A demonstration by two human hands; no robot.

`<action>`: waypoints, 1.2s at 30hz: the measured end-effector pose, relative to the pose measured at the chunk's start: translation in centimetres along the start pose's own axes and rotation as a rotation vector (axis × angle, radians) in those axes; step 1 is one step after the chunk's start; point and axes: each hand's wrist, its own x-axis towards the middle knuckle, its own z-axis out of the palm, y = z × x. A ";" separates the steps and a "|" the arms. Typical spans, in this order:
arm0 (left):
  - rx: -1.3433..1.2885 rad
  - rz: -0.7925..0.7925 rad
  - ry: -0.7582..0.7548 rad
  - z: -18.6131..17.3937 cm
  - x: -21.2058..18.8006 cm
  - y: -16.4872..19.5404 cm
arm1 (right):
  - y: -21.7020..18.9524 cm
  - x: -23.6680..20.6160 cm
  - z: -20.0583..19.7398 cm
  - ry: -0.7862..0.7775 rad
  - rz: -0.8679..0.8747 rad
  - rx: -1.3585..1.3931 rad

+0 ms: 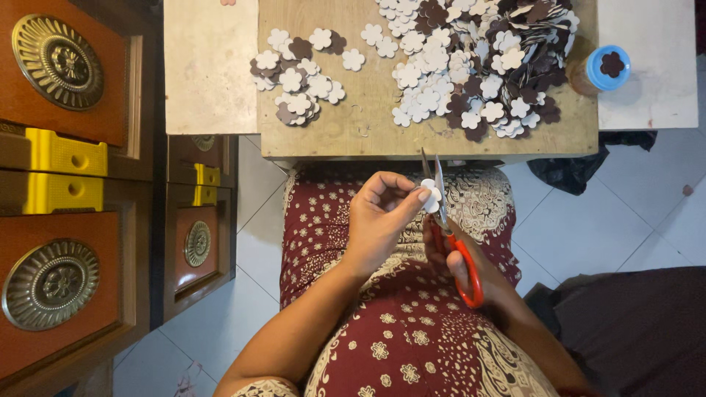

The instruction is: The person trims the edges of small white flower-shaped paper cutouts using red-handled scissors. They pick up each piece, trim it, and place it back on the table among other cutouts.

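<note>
Flower cutout [430, 195], white, above the lap; edge partly hidden behind fingertips. Left hand [379, 217] pinches it. Scissors [450, 234], red-handled, blades parted, pointing up toward the wooden board [368, 125]; right hand [460, 261], largely hidden, grips handles.

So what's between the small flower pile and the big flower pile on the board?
Head view: three loose white flower cutouts on bare wooden board, between small pile and big pile.

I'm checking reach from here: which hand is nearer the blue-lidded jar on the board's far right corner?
Right. The right hand, holding the red-handled scissors, sits below and left of the blue-lidded jar. The left hand, pinching a white flower cutout, is farther left.
</note>
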 end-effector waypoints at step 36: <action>0.084 -0.034 -0.012 -0.1 -0.1 1.1 | -0.8 0.1 -0.2 0.069 0.002 -0.302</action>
